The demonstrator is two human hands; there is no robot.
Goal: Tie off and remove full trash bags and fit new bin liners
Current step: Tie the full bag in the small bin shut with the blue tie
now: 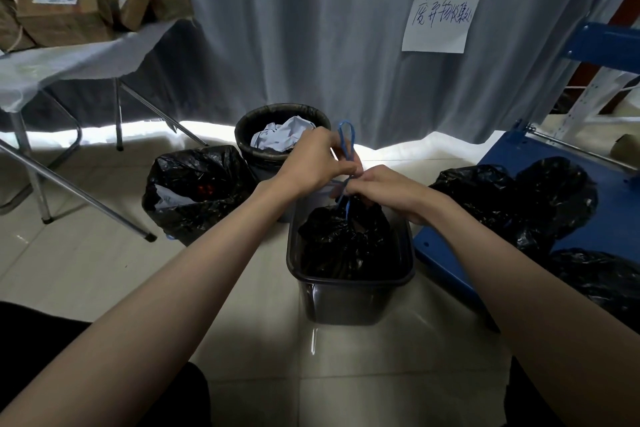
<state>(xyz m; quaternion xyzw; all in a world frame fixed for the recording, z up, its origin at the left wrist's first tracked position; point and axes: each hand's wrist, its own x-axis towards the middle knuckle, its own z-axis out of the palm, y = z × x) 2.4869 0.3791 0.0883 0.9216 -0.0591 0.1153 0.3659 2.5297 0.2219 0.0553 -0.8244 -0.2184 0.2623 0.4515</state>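
Observation:
A dark rectangular bin stands on the floor in front of me with a black trash bag gathered inside it. The bag's blue drawstring rises in a loop above its neck. My left hand pinches the drawstring just below the loop. My right hand grips the drawstring at the bag's bunched neck, right above the bin. Both hands nearly touch.
A round bin with a black liner and crumpled paper stands behind. A full black bag sits at its left. More black bags lie on a blue cart at right. A folding table with cardboard boxes stands at back left.

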